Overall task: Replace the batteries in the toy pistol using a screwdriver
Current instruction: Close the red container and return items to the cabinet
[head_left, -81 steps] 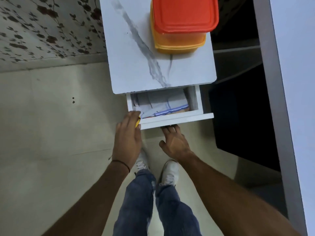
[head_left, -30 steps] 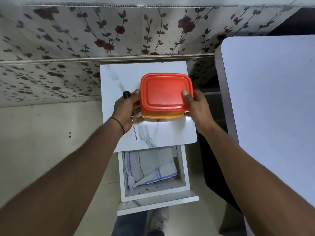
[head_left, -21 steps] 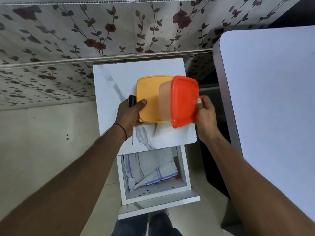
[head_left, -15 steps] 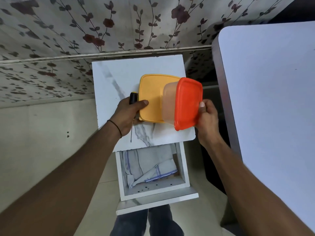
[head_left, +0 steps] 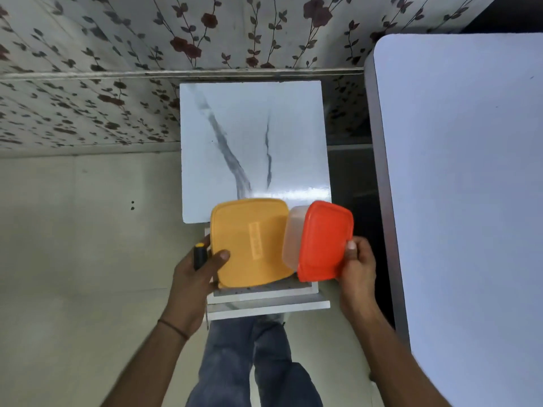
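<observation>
Holding two boxes at once, we're standing over the open white drawer of the marble-patterned white cabinet. Our left hand is closed around the flat yellow plastic box with its lid on, thumb pressed on top near its left corner, and the same fist traps the black-handled screwdriver with a yellow cap against the box's edge. Our right hand grips the orange-lidded translucent plastic container by its right rim, tilted up on its side so the lid faces right, its base touching the yellow box. Both boxes hang above the drawer, just off the cabinet's front edge. A pale grey table stands to the right. The toy pistol we can't spot anywhere; whether it's inside a box, we cannot tell.
</observation>
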